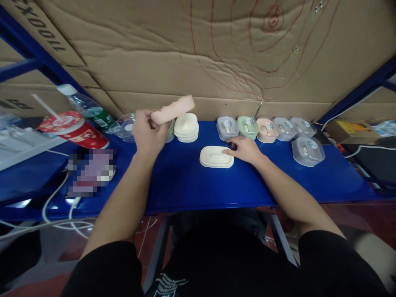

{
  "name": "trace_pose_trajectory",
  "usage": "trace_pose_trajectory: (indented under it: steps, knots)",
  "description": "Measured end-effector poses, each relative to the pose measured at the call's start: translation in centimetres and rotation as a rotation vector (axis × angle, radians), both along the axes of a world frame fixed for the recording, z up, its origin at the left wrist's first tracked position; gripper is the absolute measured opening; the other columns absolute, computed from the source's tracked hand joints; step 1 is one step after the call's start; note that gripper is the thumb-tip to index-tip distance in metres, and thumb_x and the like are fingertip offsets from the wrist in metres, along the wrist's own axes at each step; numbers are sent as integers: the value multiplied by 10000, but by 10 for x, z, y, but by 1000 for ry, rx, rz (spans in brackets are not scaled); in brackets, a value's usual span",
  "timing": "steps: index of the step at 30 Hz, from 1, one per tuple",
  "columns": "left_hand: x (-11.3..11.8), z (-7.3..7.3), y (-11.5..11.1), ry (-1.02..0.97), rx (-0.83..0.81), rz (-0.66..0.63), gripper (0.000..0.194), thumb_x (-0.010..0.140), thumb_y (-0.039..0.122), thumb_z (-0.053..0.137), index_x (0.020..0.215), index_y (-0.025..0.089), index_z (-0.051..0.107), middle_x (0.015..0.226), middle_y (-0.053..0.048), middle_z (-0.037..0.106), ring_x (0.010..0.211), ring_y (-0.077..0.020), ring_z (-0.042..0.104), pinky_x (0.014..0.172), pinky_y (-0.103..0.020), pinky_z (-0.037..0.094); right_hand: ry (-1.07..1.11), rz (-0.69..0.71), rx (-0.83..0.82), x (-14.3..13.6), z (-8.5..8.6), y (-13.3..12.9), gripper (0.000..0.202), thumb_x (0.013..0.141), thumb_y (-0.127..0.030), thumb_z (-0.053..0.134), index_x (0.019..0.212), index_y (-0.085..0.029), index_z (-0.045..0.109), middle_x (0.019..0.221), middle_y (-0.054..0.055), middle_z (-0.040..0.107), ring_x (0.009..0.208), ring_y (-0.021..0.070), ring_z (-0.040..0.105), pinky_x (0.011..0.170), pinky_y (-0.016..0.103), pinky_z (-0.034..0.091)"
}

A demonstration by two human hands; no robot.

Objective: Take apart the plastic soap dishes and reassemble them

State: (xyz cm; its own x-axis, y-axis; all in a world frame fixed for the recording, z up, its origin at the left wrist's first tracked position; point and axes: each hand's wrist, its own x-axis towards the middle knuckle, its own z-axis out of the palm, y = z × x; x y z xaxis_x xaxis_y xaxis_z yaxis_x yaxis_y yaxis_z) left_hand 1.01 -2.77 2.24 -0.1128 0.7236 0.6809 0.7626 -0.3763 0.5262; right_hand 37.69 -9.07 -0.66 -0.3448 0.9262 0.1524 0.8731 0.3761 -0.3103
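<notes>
1. Materials, from where I'm standing: smooth, slightly glossy blue tabletop (198, 187); creased brown cardboard (148, 49) behind it, red curved lines drawn on.
2. Row of five rounded boxes (247, 128) at the back edge: clear-looking lids; lavender, green, peach, two greyish. One more greyish box (308, 152) sits in front of the row's right end.
3. Cream stack (186, 128): rounded-square pieces, plastic-looking, back edge, left of the row.
4. Peach piece (175, 109): matte, long, narrow, one edge wavy. Up off the tabletop, tilted, far end higher, overlapping the stack in view.
5. Cream tray (215, 157): oblong, rounded ends, raised rim; flat on the tabletop, mid-front.
6. Left hand (149, 131): raised, forearm angled up; fingers grasping the peach piece by its near end.
7. Right hand (245, 149): low, palm down, fingers bent, thumb at the tray's right end. Can't tell whether it's gripping.
</notes>
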Motion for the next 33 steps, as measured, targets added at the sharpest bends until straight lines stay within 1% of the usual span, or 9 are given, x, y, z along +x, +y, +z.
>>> trace_pose_trajectory:
  steps: [2, 5, 10, 14, 19, 22, 26, 29, 33]
  knots:
    - [10, -1, -10, -10, 14, -9, 360, 892, 416, 706, 1164, 206, 598, 1053, -82, 692, 917, -252, 707, 838, -387, 561, 77, -60, 85, 4, -3, 3, 457, 933, -524, 795, 1266, -210, 785, 1008, 77, 827, 924, 279, 769, 796, 379, 563]
    - [31, -2, -28, 81, -67, -128, 416, 969, 545, 621, 1224, 219, 660, 1027, -75, 732, 929, -259, 714, 836, -375, 542, 212, -44, 188, 9, -3, 1, 657, 937, -586, 777, 1468, -214, 670, 1147, 104, 810, 904, 274, 762, 860, 434, 613]
    - [61, -11, -45, 282, -397, -286, 520, 1039, 650, 465, 1048, 212, 746, 832, -91, 735, 802, -260, 682, 690, -346, 465, 199, 221, 291, 6, 8, -11, 1064, 854, -681, 836, 1726, -324, 342, 1607, 124, 598, 1361, 386, 653, 1107, 550, 585]
    - [68, -17, -43, 284, -564, -441, 628, 1083, 644, 322, 820, 201, 681, 815, -86, 739, 776, -239, 668, 658, -332, 435, 150, 320, 233, 5, 16, -17, 1054, 807, -721, 862, 1685, -322, 438, 1611, 112, 619, 1429, 403, 624, 1199, 595, 517]
    - [74, -17, -43, 309, -721, -493, 719, 1094, 691, 236, 743, 215, 645, 727, -89, 732, 744, -257, 692, 687, -360, 466, 51, 201, 51, 7, 31, -27, 1022, 763, -646, 921, 1635, -286, 527, 1572, 115, 660, 1395, 435, 654, 1145, 593, 545]
    - [81, -21, -44, 373, -747, -523, 706, 1102, 678, 249, 1020, 201, 764, 796, -94, 779, 870, -290, 757, 774, -377, 525, -12, 135, -48, 7, 36, -31, 991, 749, -588, 946, 1611, -294, 554, 1509, 114, 708, 1336, 458, 686, 1039, 580, 596]
    - [88, -29, -44, 437, -720, -448, 619, 1115, 587, 367, 1523, 193, 613, 1328, -155, 778, 1278, -332, 716, 1038, -433, 532, -51, 141, -154, 7, 32, -30, 904, 762, -526, 948, 1560, -291, 594, 1433, 103, 757, 1252, 447, 728, 954, 543, 621]
    - [87, -28, -43, 440, -727, -401, 621, 1120, 582, 385, 1551, 185, 587, 1470, -172, 706, 1361, -349, 672, 1094, -450, 512, -25, 143, -148, 5, 28, -26, 922, 782, -519, 935, 1589, -277, 560, 1489, 118, 722, 1306, 446, 703, 995, 551, 613]
    - [84, -23, -45, 506, -735, -420, 553, 1125, 554, 378, 1454, 202, 651, 1352, -156, 764, 1254, -359, 724, 1015, -451, 543, -50, 125, -136, 2, 21, -23, 975, 804, -498, 925, 1644, -255, 495, 1572, 152, 655, 1389, 449, 655, 1072, 578, 590]
